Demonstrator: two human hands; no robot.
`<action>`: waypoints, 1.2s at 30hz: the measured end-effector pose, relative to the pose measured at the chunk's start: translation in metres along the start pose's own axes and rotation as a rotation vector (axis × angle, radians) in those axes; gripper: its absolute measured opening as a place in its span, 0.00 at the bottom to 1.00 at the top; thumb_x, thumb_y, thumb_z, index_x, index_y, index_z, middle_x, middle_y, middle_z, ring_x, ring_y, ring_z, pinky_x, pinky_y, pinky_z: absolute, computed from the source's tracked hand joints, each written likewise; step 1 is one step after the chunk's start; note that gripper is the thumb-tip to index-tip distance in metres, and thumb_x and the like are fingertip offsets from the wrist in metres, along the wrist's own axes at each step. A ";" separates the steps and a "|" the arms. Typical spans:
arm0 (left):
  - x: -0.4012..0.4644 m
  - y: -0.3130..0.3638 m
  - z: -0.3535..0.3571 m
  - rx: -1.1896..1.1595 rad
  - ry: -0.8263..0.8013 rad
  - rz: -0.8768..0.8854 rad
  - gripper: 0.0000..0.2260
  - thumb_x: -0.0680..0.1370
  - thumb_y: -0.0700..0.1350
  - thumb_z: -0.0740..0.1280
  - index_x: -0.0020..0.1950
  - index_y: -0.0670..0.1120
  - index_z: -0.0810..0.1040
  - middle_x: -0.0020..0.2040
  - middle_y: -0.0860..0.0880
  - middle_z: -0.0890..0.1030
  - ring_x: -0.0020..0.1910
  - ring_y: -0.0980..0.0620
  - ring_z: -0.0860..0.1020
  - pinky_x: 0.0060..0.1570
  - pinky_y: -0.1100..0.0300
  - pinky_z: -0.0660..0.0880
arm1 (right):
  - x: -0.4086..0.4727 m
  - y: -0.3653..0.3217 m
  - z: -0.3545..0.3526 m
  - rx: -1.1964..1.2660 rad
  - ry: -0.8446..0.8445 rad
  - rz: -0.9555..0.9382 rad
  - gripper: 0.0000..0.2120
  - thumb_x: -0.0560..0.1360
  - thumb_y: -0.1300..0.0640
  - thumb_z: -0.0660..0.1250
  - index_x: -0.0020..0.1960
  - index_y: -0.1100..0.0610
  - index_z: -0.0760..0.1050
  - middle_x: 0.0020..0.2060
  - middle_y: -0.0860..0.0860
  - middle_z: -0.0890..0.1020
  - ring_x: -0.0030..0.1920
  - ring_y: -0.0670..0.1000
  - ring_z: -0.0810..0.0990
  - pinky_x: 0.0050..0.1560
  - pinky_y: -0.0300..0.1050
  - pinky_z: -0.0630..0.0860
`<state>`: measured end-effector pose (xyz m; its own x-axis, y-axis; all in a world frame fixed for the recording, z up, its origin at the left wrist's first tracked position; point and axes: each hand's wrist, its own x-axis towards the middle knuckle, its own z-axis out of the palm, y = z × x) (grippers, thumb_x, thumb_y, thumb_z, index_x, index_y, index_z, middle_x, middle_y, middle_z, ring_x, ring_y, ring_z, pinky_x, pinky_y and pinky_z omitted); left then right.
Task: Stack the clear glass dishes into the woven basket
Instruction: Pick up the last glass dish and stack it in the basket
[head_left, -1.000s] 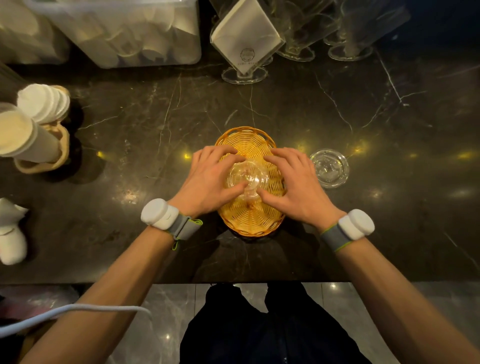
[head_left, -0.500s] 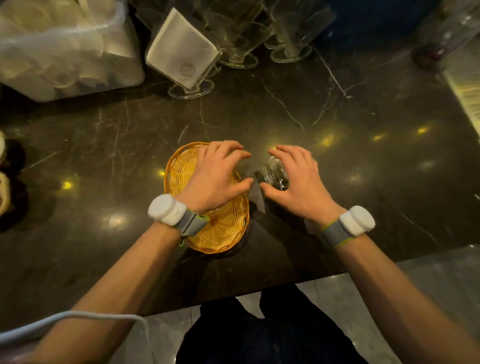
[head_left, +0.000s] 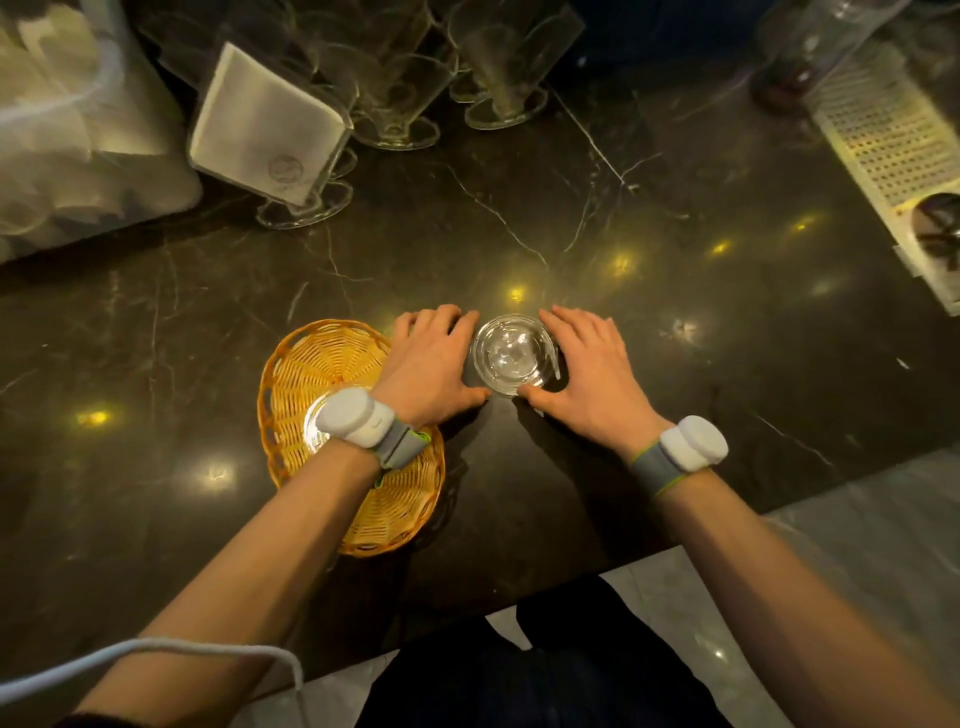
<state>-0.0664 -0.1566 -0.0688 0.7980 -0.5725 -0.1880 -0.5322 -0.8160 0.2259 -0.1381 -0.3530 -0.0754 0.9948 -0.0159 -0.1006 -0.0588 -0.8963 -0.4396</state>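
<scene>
A round clear glass dish (head_left: 511, 356) sits on the dark marble counter, just right of the oval woven basket (head_left: 311, 358). My left hand (head_left: 431, 364) and my right hand (head_left: 587, 374) cup this dish from either side, fingertips and thumbs against its rim. My left wrist crosses over the basket. Inside the basket lies another clear glass dish (head_left: 310, 434), mostly hidden under my wrist band.
A clear napkin holder (head_left: 265, 135) and several clear stands (head_left: 498, 67) line the back. A translucent plastic bin (head_left: 67, 130) stands at the far left, and a perforated metal tray (head_left: 893, 135) at the far right. The counter edge (head_left: 519, 597) runs close to my body.
Both hands left the dish set in the basket and moved right to the dish on the counter, closing around it. The view swung right, so the basket now sits further left.
</scene>
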 end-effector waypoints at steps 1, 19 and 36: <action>0.002 0.001 0.001 0.010 -0.015 0.007 0.42 0.67 0.63 0.70 0.74 0.47 0.61 0.69 0.45 0.69 0.67 0.42 0.66 0.67 0.47 0.56 | 0.000 0.002 0.002 0.006 -0.006 0.005 0.43 0.66 0.40 0.73 0.75 0.54 0.61 0.74 0.54 0.66 0.74 0.57 0.60 0.76 0.60 0.50; 0.003 0.003 0.001 -0.149 0.020 0.096 0.33 0.67 0.58 0.70 0.70 0.49 0.69 0.64 0.45 0.71 0.64 0.45 0.67 0.65 0.51 0.57 | 0.002 0.001 -0.001 0.145 -0.011 -0.058 0.38 0.65 0.46 0.75 0.72 0.54 0.67 0.73 0.51 0.68 0.72 0.53 0.63 0.77 0.52 0.50; -0.068 -0.034 -0.021 -0.190 0.196 -0.048 0.31 0.66 0.59 0.68 0.67 0.49 0.72 0.62 0.46 0.73 0.61 0.45 0.68 0.62 0.50 0.59 | 0.003 -0.067 -0.007 0.249 -0.054 -0.252 0.37 0.65 0.53 0.77 0.71 0.57 0.68 0.71 0.53 0.70 0.71 0.52 0.65 0.70 0.38 0.58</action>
<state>-0.0963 -0.0879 -0.0435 0.8705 -0.4918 -0.0183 -0.4445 -0.8016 0.3997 -0.1305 -0.2967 -0.0398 0.9753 0.2209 -0.0052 0.1627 -0.7337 -0.6597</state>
